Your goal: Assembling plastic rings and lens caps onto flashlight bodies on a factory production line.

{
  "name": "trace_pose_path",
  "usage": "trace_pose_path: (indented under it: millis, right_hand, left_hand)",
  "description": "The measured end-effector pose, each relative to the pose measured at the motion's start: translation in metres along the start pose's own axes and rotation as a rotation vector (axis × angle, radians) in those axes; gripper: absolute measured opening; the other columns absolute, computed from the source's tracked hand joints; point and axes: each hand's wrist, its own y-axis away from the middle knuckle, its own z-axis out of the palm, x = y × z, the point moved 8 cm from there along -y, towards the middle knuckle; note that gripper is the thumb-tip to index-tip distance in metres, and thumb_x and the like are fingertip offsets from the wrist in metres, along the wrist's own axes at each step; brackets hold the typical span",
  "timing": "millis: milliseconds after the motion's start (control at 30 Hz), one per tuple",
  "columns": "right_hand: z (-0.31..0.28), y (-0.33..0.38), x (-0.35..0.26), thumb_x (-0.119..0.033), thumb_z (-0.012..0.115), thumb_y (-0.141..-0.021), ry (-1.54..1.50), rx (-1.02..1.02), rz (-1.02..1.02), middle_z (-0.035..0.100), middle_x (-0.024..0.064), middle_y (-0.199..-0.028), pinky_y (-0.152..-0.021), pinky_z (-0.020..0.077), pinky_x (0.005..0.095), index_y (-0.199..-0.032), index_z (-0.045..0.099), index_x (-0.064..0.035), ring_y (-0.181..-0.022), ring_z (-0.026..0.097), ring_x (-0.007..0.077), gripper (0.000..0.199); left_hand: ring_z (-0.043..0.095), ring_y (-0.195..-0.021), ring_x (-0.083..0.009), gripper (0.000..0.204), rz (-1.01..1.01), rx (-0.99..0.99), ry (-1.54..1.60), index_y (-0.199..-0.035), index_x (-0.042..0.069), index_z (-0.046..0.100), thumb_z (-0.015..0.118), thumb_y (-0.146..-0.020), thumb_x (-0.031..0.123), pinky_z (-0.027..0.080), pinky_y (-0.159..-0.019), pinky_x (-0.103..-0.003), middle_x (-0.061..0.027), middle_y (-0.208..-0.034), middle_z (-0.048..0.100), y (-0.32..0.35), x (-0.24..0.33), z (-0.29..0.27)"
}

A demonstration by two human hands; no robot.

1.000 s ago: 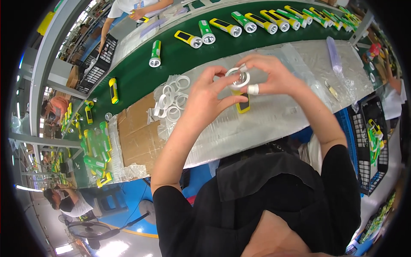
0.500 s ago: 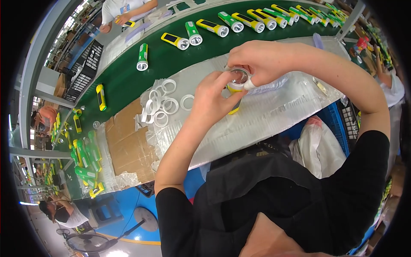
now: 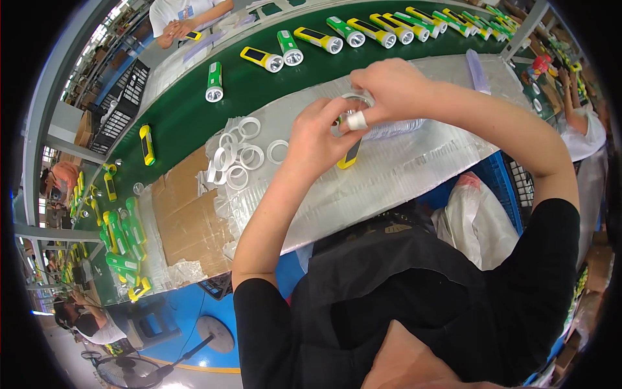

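A yellow flashlight [image 3: 350,157] with a dark panel stands between my hands above the silver-wrapped work surface [image 3: 414,172]. My left hand [image 3: 315,137] is closed around its upper body. At the head end, my right hand [image 3: 396,87] pinches a white ring [image 3: 360,97] at the rim; a white cover [image 3: 356,121] sits on its thumb. My fingers hide most of the head, so I cannot tell how the ring is seated. Loose white rings [image 3: 250,157] lie in a pile left of my left hand. Beside my right wrist is a row of thin clear discs [image 3: 398,128].
Green and yellow flashlights [image 3: 324,40] line the green belt [image 3: 181,117] beyond the surface. More flashlight bodies [image 3: 123,236] are heaped at the left, near flattened cardboard [image 3: 188,211]. A blue crate [image 3: 504,185] and white sack [image 3: 473,220] stand below the near edge. Co-workers sit around.
My right hand has turned over the flashlight head, its thumb now pressing across the near side, and the clear front is less visible. The whole view has shifted slightly.
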Motion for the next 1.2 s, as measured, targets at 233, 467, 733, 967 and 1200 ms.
trace_pose_path:
  millis: [233,467,733,967,1200]
  right_hand:
    - [0.009,0.006,0.014,-0.057,0.069,-0.077,-0.109,0.22,-0.08,0.064,0.0132,-0.078,-0.059,0.0471,0.0401,-0.083,0.058,-0.0032,-0.07,0.063,0.0311,0.056]
    - [0.011,0.009,0.014,-0.036,0.073,-0.078,-0.326,0.343,-0.292,0.059,0.0112,-0.077,-0.059,0.0464,0.0368,-0.088,0.057,-0.004,-0.066,0.059,0.0281,0.037]
    - [-0.017,0.039,-0.005,-0.029,0.068,-0.084,-0.429,0.403,-0.157,0.06,0.0103,-0.089,-0.066,0.0479,0.0331,-0.107,0.058,-0.0036,-0.074,0.058,0.0245,0.035]
    - [0.001,0.012,-0.036,-0.04,0.051,-0.096,-0.318,0.675,-0.478,0.067,0.0106,-0.086,-0.064,0.0499,0.0425,-0.113,0.059,-0.0124,-0.072,0.064,0.0331,0.034]
    - [0.012,-0.144,0.022,-0.034,0.056,-0.097,-0.46,0.906,0.069,0.063,0.0127,-0.078,-0.061,0.0469,0.0328,-0.11,0.057,-0.0065,-0.068,0.062,0.0264,0.031]
  left_hand:
    - [0.062,-0.076,-0.0253,0.038,0.019,0.022,0.063,-0.101,0.013,0.066,0.083,-0.066,0.012,0.05,-0.065,-0.037,-0.0068,-0.08,0.063,-0.001,0.002,-0.001]
    - [0.063,-0.079,-0.026,0.035,0.02,0.021,0.093,-0.099,0.012,0.066,0.081,-0.068,0.011,0.051,-0.067,-0.037,-0.0067,-0.094,0.069,0.0,-0.001,-0.003]
    - [0.062,-0.106,-0.0269,0.081,-0.011,-0.021,0.306,-0.14,0.011,0.038,0.083,-0.073,0.017,0.05,-0.09,-0.036,-0.0166,-0.122,0.062,0.013,0.006,-0.021]
    - [0.068,-0.086,-0.0392,0.07,-0.392,-0.353,0.351,-0.137,0.004,0.042,0.074,-0.081,0.032,0.054,-0.073,-0.044,-0.0206,-0.095,0.069,0.041,-0.001,-0.027]
    - [0.059,-0.108,-0.0397,0.082,-0.151,0.099,-0.31,-0.141,0.01,0.039,0.079,-0.076,0.04,0.05,-0.089,-0.046,-0.0235,-0.123,0.058,-0.004,-0.151,-0.145]
